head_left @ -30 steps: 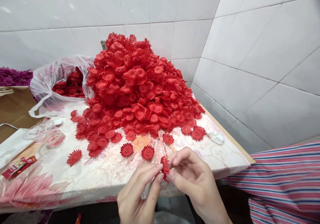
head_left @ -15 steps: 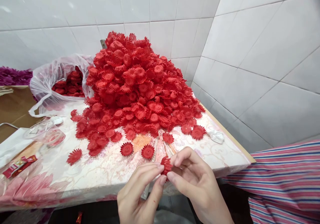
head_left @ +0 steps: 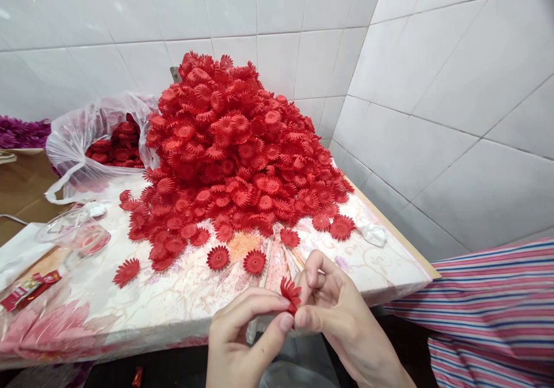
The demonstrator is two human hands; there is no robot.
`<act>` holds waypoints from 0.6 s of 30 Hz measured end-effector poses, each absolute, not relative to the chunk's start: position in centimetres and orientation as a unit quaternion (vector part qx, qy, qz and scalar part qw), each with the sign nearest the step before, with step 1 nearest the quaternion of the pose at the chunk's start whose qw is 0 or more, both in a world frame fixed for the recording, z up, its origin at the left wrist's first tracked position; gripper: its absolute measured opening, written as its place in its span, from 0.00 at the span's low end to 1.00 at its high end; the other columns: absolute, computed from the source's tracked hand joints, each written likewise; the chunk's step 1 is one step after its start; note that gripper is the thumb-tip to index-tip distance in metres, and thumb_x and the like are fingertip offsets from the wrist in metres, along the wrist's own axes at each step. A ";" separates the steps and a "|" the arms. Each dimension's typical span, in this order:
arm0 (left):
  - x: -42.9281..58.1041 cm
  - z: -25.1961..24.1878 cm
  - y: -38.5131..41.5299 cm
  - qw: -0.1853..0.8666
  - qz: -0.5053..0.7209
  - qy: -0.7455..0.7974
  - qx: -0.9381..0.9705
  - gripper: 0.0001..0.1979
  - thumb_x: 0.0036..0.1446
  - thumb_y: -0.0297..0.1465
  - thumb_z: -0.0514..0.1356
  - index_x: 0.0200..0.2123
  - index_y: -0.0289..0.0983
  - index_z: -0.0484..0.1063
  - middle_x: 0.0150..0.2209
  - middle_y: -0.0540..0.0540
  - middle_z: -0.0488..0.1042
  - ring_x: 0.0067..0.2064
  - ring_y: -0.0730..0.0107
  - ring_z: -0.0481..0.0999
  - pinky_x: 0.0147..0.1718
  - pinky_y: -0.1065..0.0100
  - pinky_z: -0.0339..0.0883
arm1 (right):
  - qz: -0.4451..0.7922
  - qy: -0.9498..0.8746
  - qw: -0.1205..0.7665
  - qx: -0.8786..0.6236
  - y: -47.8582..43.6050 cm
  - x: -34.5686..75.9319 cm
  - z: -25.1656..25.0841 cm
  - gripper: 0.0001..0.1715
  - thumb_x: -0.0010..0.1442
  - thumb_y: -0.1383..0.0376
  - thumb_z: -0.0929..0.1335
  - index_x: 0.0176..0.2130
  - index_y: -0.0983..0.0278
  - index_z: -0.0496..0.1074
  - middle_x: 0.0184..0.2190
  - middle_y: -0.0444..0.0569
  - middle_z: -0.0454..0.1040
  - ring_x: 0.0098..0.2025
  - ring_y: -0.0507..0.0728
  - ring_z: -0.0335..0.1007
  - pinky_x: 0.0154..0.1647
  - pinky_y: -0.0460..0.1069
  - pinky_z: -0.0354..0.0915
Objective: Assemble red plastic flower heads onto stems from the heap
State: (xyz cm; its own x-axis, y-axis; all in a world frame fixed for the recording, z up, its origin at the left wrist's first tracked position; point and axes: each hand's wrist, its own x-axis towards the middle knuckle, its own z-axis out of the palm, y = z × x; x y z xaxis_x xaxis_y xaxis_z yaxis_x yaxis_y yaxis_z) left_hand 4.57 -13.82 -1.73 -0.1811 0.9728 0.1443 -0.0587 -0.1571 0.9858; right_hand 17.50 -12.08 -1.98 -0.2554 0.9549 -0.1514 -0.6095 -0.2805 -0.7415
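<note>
Between my two hands, just past the table's front edge, is a red artificial flower piece (head_left: 291,291) with pointed petals. My left hand (head_left: 253,330) pinches its left side between thumb and fingers. The thumb and fingers of my right hand (head_left: 331,307) close on its right side, and the lower part is hidden by the fingertips. Several loose flower pieces lie on the table close by, among them a round dark-centred one (head_left: 254,261) and another like it (head_left: 217,257). Behind them rises a large heap of red flower pieces (head_left: 242,151) against the tiled wall.
A clear plastic bag (head_left: 69,140) holding darker red pieces stands left of the heap. A cardboard box (head_left: 26,186), a clear plastic container (head_left: 75,232) and red wrappers (head_left: 32,290) are at left. Striped fabric (head_left: 485,295) hangs at right. The floral tablecloth (head_left: 173,313) covers the table.
The flower piece has turned between my fingers, and its petals now point upward and more spread. My fingers have shifted slightly around it.
</note>
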 end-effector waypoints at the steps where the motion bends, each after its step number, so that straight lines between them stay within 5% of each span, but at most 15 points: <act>1: 4.6 -1.6 -13.9 0.447 0.591 0.485 0.464 0.06 0.43 0.36 0.70 0.20 0.42 0.80 0.22 0.49 0.78 0.26 0.68 0.75 0.29 0.72 0.70 | 0.740 -0.287 0.526 -0.306 -12.1 17.5 -2.1 0.28 0.36 0.69 0.81 0.27 0.61 0.61 0.20 0.36 0.74 0.22 0.46 0.67 0.24 0.41 0.59; 7: 4.3 -2.2 -13.6 0.546 0.589 0.475 0.360 0.11 0.42 0.36 0.71 0.18 0.37 0.77 0.21 0.50 0.74 0.25 0.74 0.71 0.26 0.77 0.67 | 0.752 -0.285 0.517 -0.293 -12.0 17.5 -2.7 0.30 0.34 0.70 0.81 0.26 0.61 0.60 0.19 0.36 0.73 0.21 0.47 0.67 0.26 0.42 0.62; 12: 2.1 -3.1 -12.4 0.476 0.663 0.517 0.258 0.12 0.38 0.38 0.72 0.22 0.37 0.78 0.25 0.50 0.76 0.26 0.73 0.74 0.25 0.77 0.70 | 0.717 -0.278 0.575 -0.281 -11.9 18.8 -3.1 0.26 0.38 0.68 0.80 0.27 0.62 0.62 0.18 0.35 0.69 0.19 0.45 0.61 0.21 0.40 0.58; 18: 3.4 -2.4 -13.0 0.451 0.608 0.536 0.372 0.10 0.45 0.39 0.68 0.23 0.38 0.79 0.26 0.49 0.76 0.28 0.71 0.74 0.27 0.76 0.70 | 0.669 -0.296 0.596 -0.331 -11.9 18.2 -2.6 0.23 0.40 0.67 0.80 0.29 0.61 0.65 0.23 0.39 0.74 0.24 0.47 0.67 0.26 0.41 0.62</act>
State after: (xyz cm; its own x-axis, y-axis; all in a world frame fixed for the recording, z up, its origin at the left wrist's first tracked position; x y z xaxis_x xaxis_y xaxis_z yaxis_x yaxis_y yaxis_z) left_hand 3.38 -13.04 -2.40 -0.3154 0.9484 -0.0313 -0.1496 -0.0171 0.9886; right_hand 18.24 -11.85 -2.56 -0.0709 0.9934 -0.0906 -0.6018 -0.1150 -0.7904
